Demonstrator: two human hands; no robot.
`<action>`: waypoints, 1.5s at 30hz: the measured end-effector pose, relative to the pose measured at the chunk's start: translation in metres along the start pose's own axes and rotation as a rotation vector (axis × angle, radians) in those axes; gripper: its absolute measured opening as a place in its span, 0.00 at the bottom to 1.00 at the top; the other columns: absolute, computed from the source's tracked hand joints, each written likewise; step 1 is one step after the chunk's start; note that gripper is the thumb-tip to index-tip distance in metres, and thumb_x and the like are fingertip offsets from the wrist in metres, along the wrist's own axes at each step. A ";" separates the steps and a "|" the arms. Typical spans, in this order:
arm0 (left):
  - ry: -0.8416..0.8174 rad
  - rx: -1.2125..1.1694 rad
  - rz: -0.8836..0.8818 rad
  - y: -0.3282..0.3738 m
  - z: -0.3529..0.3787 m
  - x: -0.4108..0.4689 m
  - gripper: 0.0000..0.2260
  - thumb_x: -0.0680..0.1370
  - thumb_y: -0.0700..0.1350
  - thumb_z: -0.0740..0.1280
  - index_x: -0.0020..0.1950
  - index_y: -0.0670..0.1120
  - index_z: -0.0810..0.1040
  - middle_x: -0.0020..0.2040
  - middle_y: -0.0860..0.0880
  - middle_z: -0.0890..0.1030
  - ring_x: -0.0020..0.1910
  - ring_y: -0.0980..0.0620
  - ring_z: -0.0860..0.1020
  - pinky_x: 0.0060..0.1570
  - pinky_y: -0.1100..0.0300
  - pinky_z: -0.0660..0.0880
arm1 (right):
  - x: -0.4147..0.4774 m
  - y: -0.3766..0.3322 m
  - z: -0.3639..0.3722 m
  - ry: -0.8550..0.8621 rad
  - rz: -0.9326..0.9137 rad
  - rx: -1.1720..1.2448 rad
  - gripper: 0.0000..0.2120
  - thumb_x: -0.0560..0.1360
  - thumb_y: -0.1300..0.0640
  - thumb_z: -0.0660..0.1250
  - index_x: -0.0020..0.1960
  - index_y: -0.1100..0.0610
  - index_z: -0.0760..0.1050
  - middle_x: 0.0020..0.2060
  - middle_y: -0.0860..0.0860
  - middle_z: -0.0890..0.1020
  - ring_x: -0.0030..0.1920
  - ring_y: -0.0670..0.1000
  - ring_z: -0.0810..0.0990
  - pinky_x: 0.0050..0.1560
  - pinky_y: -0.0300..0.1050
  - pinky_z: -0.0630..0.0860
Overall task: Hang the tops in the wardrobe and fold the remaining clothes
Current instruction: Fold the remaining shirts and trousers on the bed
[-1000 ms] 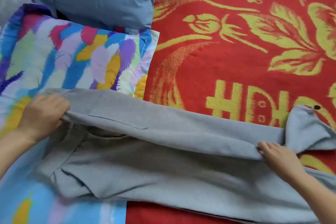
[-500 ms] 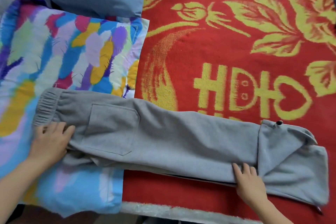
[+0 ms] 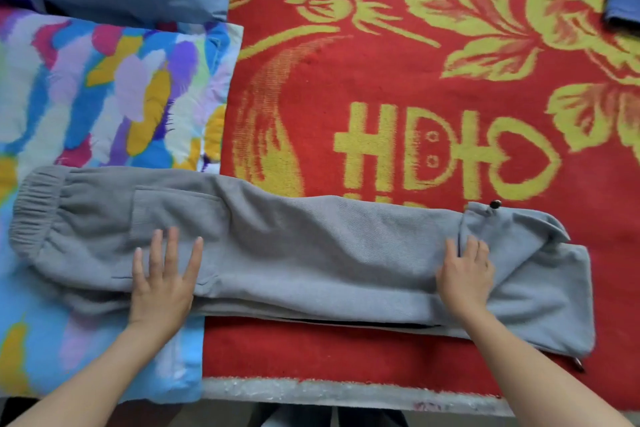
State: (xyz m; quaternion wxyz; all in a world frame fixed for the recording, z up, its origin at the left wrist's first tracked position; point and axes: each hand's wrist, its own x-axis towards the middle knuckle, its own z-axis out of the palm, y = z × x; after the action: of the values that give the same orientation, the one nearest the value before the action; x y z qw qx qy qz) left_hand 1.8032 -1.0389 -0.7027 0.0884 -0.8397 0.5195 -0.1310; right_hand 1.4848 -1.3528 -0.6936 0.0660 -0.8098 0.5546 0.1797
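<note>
Pressing sweatpants (image 3: 311, 246): left hand (image 3: 162, 284), right hand (image 3: 465, 277) perhaps pinching.

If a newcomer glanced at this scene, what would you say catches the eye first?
The red blanket with yellow flowers fills most of the view. Across its near edge lie grey sweatpants, folded lengthwise, the left hand flat near the waistband and the right hand resting near the other end. A bright multicoloured pillow sits at the left.
</note>
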 end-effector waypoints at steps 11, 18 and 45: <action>-0.249 -0.290 0.391 0.218 -0.022 0.032 0.22 0.66 0.40 0.54 0.57 0.44 0.75 0.53 0.37 0.81 0.50 0.39 0.80 0.44 0.45 0.77 | 0.027 0.073 -0.013 0.068 0.484 0.605 0.29 0.73 0.68 0.57 0.73 0.56 0.59 0.66 0.57 0.70 0.62 0.61 0.72 0.57 0.52 0.69; -0.259 -0.495 0.501 0.261 -0.061 0.040 0.11 0.62 0.39 0.55 0.42 0.47 0.71 0.28 0.47 0.71 0.22 0.47 0.72 0.16 0.64 0.61 | -0.024 0.140 0.008 0.375 1.288 1.567 0.11 0.73 0.70 0.58 0.50 0.61 0.75 0.45 0.53 0.76 0.40 0.52 0.74 0.46 0.51 0.74; -0.553 -0.296 0.284 0.297 -0.075 0.014 0.31 0.62 0.40 0.65 0.65 0.48 0.67 0.65 0.33 0.70 0.63 0.33 0.66 0.50 0.37 0.73 | -0.011 0.221 0.050 -0.133 0.906 1.066 0.26 0.70 0.51 0.66 0.64 0.61 0.71 0.63 0.61 0.73 0.61 0.62 0.72 0.62 0.55 0.70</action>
State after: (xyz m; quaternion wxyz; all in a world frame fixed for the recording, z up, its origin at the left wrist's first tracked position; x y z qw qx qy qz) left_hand 1.5334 -1.1844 -0.7145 0.1202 -0.7665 0.6010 0.1919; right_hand 1.2666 -1.4107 -0.7156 0.4066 -0.3437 0.8445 -0.0577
